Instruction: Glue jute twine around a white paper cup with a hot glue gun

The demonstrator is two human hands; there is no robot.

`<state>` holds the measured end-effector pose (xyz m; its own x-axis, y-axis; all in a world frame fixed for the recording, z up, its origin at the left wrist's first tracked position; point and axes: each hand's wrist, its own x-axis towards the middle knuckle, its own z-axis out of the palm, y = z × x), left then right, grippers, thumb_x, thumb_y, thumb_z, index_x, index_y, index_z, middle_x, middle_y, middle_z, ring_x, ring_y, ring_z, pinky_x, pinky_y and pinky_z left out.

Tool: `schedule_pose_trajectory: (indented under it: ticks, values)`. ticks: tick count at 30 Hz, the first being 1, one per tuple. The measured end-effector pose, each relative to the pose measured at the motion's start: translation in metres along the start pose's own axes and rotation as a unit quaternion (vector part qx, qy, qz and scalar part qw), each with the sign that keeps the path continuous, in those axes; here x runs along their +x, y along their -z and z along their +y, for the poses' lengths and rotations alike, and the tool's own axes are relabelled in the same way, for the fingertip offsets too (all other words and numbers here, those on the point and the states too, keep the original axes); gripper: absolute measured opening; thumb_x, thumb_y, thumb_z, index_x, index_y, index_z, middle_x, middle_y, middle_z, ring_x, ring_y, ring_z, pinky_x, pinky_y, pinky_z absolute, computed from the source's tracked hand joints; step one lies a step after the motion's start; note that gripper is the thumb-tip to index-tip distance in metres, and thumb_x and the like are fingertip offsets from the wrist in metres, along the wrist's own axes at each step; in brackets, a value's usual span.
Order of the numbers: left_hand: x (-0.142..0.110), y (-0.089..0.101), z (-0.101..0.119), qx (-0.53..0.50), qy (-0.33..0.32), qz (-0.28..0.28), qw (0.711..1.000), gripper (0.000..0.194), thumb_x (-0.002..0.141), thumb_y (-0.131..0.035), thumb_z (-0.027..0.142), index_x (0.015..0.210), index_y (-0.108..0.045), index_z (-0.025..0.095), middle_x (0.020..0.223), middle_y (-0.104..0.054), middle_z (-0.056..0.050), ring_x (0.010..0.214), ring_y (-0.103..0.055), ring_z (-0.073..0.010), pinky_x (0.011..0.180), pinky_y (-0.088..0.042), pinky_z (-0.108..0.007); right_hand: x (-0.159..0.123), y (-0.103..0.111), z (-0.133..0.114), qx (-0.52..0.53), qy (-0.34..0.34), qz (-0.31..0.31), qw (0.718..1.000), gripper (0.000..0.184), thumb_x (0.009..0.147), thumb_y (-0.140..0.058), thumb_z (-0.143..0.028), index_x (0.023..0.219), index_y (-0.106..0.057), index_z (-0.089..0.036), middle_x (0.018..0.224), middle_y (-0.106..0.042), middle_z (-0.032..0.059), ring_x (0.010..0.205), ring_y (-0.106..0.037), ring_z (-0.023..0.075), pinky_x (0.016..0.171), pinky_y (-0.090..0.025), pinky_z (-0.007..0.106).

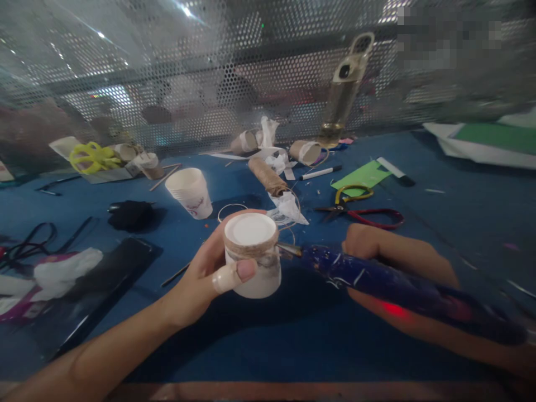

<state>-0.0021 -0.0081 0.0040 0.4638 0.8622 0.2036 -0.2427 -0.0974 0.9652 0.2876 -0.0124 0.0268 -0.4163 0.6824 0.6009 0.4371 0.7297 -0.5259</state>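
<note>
My left hand (209,273) is wrapped round an upturned white paper cup (253,254) with brown twine wound about its upper rim; my thumb carries a bandage. My right hand (393,262) grips a dark blue glue gun (377,279), whose metal nozzle touches the cup's right side at the twine band. A red light glows on the underside of the gun. Both are held above the blue table (259,335).
A second paper cup (190,191), a twine spool (267,176), red-and-yellow-handled scissors (360,209), a pen (320,172), green paper (362,176), yellow scissors (92,157), cardboard tubes, a bottle (345,92) and a black phone (113,276) lie around. A perforated metal screen stands behind.
</note>
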Motion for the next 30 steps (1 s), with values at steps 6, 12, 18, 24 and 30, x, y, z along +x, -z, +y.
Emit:
schedule_pose_trajectory:
  ticks: [6, 12, 18, 24, 30]
  values:
    - [0.0, 0.0, 0.001, 0.01, -0.007, 0.003, 1.0, 0.067, 0.097, -0.068, 0.043, 0.159, -0.051, 0.026, 0.144, -0.07, -0.014, 0.131, -0.064, -0.0372, 0.109, -0.051, -0.049, 0.004, 0.007, -0.007, -0.018, -0.012, -0.018, 1.0, 0.028, 0.087, -0.064, -0.021, 0.07, -0.043, -0.028, 0.061, -0.049, -0.0087, 0.048, -0.046, 0.0107, 0.046, -0.04, 0.026]
    - [0.001, -0.001, 0.0, 0.024, 0.012, 0.005, 1.0, 0.06, 0.097, -0.068, 0.045, 0.154, -0.056, 0.028, 0.146, -0.067, -0.012, 0.131, -0.062, -0.0363, 0.11, -0.05, -0.049, -0.005, -0.003, 0.005, -0.042, 0.036, 0.001, 0.998, 0.018, 0.087, -0.057, -0.023, 0.075, -0.045, -0.028, 0.065, -0.054, -0.0068, 0.051, -0.051, 0.0105, 0.046, -0.038, 0.026]
    - [0.001, -0.002, 0.002, 0.018, 0.026, 0.002, 0.999, 0.065, 0.095, -0.07, 0.046, 0.156, -0.053, 0.028, 0.143, -0.068, -0.013, 0.128, -0.062, -0.0358, 0.109, -0.05, -0.05, -0.009, -0.002, 0.007, -0.024, 0.043, -0.005, 0.999, 0.02, 0.088, -0.061, -0.025, 0.078, -0.045, -0.029, 0.068, -0.053, -0.0067, 0.053, -0.05, 0.0108, 0.047, -0.038, 0.027]
    - [0.002, -0.004, 0.004, -0.005, 0.03, 0.017, 0.999, 0.068, 0.092, -0.071, 0.05, 0.153, -0.053, 0.029, 0.137, -0.07, -0.011, 0.125, -0.064, -0.0361, 0.107, -0.051, -0.051, -0.003, 0.002, -0.007, -0.016, -0.034, -0.015, 0.999, 0.024, 0.091, -0.059, -0.02, 0.074, -0.044, -0.028, 0.069, -0.049, -0.0058, 0.056, -0.048, 0.0129, 0.053, -0.038, 0.031]
    - [0.002, -0.004, 0.001, -0.026, 0.028, 0.023, 0.999, 0.058, 0.092, -0.071, 0.048, 0.145, -0.056, 0.029, 0.139, -0.07, -0.012, 0.125, -0.066, -0.0377, 0.107, -0.05, -0.054, 0.002, 0.012, -0.011, -0.043, -0.02, -0.083, 0.995, 0.024, 0.091, -0.06, -0.017, 0.076, -0.046, -0.028, 0.072, -0.053, -0.0065, 0.059, -0.053, 0.012, 0.054, -0.042, 0.028]
